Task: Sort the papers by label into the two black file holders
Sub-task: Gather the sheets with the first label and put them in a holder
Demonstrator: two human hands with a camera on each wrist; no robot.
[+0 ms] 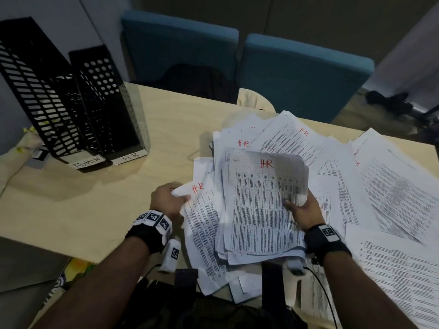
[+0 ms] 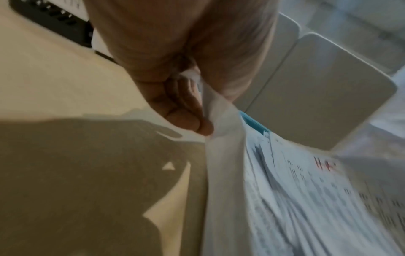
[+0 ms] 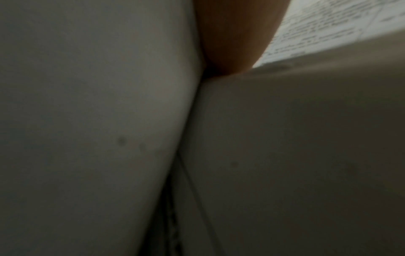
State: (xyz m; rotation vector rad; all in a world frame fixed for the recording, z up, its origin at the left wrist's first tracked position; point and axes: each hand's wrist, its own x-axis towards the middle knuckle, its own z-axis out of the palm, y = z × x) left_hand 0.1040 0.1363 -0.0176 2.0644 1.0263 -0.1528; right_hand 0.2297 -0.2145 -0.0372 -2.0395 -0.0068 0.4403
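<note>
- Papers [image 1: 297, 167]: loose heap, centre to right of frame on the table [image 1: 95, 210], several marked "HR" in red. Not yet sorted, judging by the heap.
- ADMIN holder [image 1: 35, 91], upper left of frame: black slotted, upright, white tag at its foot facing the camera. Likely tagged that way so the label reads from the seat.
- HR holder [image 1: 104, 98], just right of it and touching or nearly so: black with round holes, upright, tag "HR" at its foot. Open tops point up; contents too dark to tell.
- Left hand [image 1: 168, 200], lower centre-left: fingers [image 2: 186, 119] curled, pinching the top corner of one HR sheet [image 1: 202, 224]. Sheet's long axis runs toward the bottom of frame, heading end at the hand. Probably pulled aside to free it from the heap.
- HR stack [image 1: 259, 205], centre: table-printed page on top, heading toward top of frame, long axis near vertical in frame, upper right corner curled over.
- Right hand [image 1: 304, 210], right of the stack: thumb on top, rest of the fingers hidden under the paper, gripping the stack's right edge. Looks like HR pages being gathered for one drop.
- Right wrist view: dark, only paper and a bit of skin.
</note>
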